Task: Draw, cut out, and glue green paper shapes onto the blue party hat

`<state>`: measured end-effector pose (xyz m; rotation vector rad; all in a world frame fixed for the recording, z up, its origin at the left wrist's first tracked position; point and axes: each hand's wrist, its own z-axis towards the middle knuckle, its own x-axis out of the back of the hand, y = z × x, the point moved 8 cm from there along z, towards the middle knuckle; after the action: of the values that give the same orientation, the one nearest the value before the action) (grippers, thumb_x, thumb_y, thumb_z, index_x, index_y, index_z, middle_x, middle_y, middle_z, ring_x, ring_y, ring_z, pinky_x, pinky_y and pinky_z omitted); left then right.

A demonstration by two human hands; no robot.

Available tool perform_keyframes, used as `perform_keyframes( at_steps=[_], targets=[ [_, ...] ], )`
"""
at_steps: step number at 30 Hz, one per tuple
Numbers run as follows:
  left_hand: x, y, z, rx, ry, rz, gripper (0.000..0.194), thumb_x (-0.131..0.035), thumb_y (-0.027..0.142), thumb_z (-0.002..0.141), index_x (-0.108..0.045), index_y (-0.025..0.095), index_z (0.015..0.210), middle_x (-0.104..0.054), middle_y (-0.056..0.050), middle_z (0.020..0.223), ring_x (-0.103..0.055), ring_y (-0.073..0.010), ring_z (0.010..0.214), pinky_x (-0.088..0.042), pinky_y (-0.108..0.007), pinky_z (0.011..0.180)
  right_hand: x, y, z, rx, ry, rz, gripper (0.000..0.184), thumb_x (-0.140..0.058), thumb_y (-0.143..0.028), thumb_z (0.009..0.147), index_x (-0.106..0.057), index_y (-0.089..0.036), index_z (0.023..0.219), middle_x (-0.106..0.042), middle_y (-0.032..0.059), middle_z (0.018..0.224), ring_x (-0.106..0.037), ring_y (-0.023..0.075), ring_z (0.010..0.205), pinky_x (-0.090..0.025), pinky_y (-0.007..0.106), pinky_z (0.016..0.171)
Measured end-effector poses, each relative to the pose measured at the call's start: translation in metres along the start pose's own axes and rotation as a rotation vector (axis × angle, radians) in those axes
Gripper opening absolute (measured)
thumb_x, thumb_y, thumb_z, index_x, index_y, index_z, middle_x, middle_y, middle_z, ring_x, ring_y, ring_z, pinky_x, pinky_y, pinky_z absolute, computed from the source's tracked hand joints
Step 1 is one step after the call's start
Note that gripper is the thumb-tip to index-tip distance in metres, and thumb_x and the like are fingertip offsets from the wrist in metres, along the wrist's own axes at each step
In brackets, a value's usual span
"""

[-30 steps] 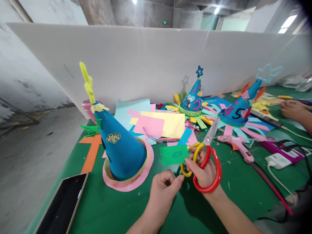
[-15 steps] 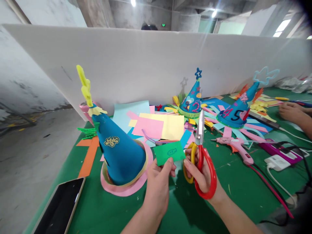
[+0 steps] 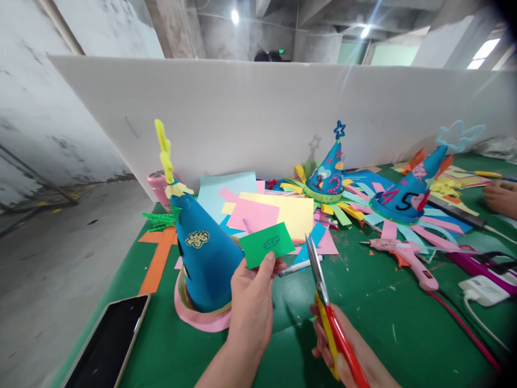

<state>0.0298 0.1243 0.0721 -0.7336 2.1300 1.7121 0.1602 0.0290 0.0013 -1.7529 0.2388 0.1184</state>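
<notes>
My left hand (image 3: 252, 302) pinches a small green paper rectangle (image 3: 267, 245) with a blue drawing on it, held up just right of a tall blue cone hat (image 3: 202, 250). My right hand (image 3: 343, 355), low at the frame's bottom, grips red and yellow scissors (image 3: 329, 318). Their blades point up and away, with the tips near the green paper's right edge. The blades look almost closed. The hat stands on a pink brim and has a yellow topper.
Coloured paper sheets (image 3: 278, 213) lie behind the hat. Two smaller blue cone hats (image 3: 331, 175) (image 3: 407, 191) stand farther right among paper strips. A pink glue gun (image 3: 404, 253), cables and a power strip (image 3: 484, 283) lie at right. A tablet (image 3: 107, 345) sits front left. Another person's hand (image 3: 501, 196) rests far right.
My left hand took the green paper and lifted it leftward. My right hand with the scissors dropped toward me, the blades swinging from right-tilted to pointing up-left.
</notes>
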Motion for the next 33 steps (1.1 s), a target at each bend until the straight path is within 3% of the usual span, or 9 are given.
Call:
perform_keyframes(
  at_steps=[4,9,15,21,33],
  targets=[
    [0.0,0.003,0.0,-0.021,-0.003,0.019,0.021,-0.072,0.022,0.058,-0.061,0.014,0.074,-0.065,-0.001,0.067,-0.06,-0.0138,0.062,-0.048,-0.029,0.069,0.002,0.034,-0.004,-0.21,0.007,0.098,0.033,-0.051,-0.056,0.074,-0.06,-0.029,0.089,-0.051,-0.0033,0.059,-0.052,0.0117,0.045,-0.047,0.028,0.054],
    [-0.001,0.003,0.0,-0.064,-0.051,0.051,0.021,-0.07,0.022,0.064,-0.063,0.014,0.081,-0.068,-0.003,0.076,-0.061,-0.0149,0.07,-0.047,-0.03,0.073,-0.004,0.054,-0.005,-0.314,-0.038,0.143,0.03,-0.048,-0.055,0.076,-0.06,-0.028,0.08,-0.047,-0.0058,0.053,-0.048,0.0091,0.039,-0.043,0.025,0.048],
    [-0.005,-0.005,-0.004,-0.064,-0.13,0.073,0.017,-0.066,0.022,0.07,-0.064,0.015,0.085,-0.068,-0.003,0.082,-0.06,-0.015,0.075,-0.048,-0.028,0.074,-0.016,0.052,0.005,-0.284,0.0,0.296,0.037,-0.055,-0.06,0.069,-0.058,-0.025,0.082,-0.044,-0.0069,0.054,-0.037,0.0052,0.036,-0.033,0.02,0.039],
    [-0.006,-0.011,-0.008,-0.054,-0.154,0.086,0.014,-0.066,0.021,0.071,-0.064,0.015,0.082,-0.067,-0.003,0.082,-0.059,-0.014,0.074,-0.047,-0.026,0.074,-0.032,0.046,0.007,-0.289,-0.106,0.356,0.039,-0.066,-0.054,0.062,-0.054,-0.027,0.088,-0.04,-0.0093,0.054,-0.025,0.0039,0.034,-0.023,0.017,0.032],
    [-0.009,-0.011,-0.012,-0.055,-0.143,0.047,0.014,-0.066,0.02,0.071,-0.063,0.016,0.085,-0.067,-0.001,0.082,-0.06,-0.014,0.081,-0.047,-0.025,0.078,-0.027,0.052,0.006,-0.48,0.028,0.549,0.042,-0.067,-0.054,0.06,-0.058,-0.018,0.079,-0.049,-0.0066,0.05,-0.045,0.0061,0.04,-0.031,0.016,0.037]
  ],
)
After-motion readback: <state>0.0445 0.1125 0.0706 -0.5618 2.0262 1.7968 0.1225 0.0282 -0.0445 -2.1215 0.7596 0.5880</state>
